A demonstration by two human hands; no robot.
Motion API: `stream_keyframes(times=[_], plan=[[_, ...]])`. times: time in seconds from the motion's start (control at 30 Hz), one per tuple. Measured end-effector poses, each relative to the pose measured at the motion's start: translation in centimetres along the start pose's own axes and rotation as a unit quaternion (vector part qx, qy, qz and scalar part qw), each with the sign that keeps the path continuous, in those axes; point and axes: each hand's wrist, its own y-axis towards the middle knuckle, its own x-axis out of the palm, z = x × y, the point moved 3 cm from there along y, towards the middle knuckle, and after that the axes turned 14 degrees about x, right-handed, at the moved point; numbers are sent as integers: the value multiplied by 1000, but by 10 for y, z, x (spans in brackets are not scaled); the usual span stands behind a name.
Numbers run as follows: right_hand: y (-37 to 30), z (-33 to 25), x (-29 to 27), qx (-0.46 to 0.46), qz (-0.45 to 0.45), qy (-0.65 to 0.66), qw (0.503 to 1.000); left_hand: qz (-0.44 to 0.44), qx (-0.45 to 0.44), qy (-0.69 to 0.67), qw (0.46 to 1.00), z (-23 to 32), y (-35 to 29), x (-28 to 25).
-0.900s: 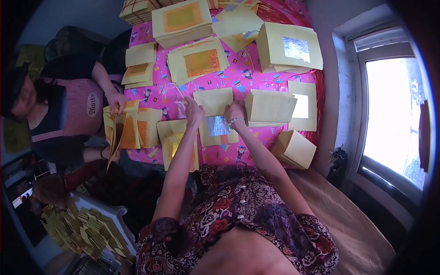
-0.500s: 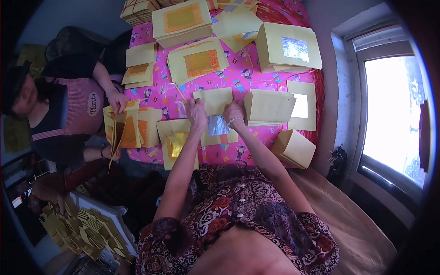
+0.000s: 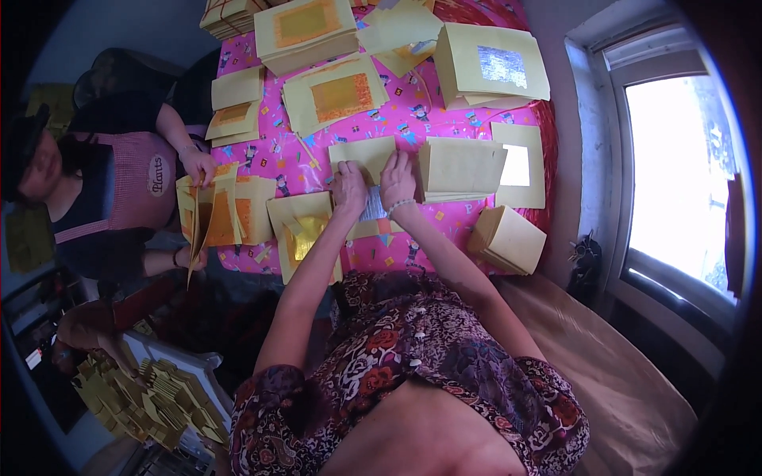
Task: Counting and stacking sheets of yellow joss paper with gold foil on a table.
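Under my left hand (image 3: 349,189) and my right hand (image 3: 398,181) lies a yellow sheet of paper (image 3: 369,159). Both hands are laid on it with palms down, the left fingers slightly bent, the right ones more stretched, and they grip nothing. Between my wrists shows its silver square (image 3: 373,205), partly covered. Just right of my right hand is a paper stack (image 3: 462,168). My forearms (image 3: 308,278) reach forward, nearer together at the hands.

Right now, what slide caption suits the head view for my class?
Left hand and right hand on silver-patched yellow paper over a pink patterned tablecloth.
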Motion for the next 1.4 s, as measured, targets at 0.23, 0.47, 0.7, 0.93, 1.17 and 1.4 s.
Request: stream_keyframes(times=[0.23,0.47,0.7,0.93,1.17,1.4], plan=[[-13,-5,17,-150,-119,37,981,18,9,8,1000,3,-4,7],[-8,10,36,-141,-114,148,972,45,5,-39,998,9,-10,0],[-17,13,42,-144,-110,156,971,67,12,60,996,7,-14,11],[-23,23,48,-134,-114,232,957,87,12,39,995,5,-15,15],[-19,26,49,-135,-137,236,952,94,1,10,995,5,-19,11],[-16,20,29,-164,-136,231,949,72,-19,-52,996,5,-17,-2]])
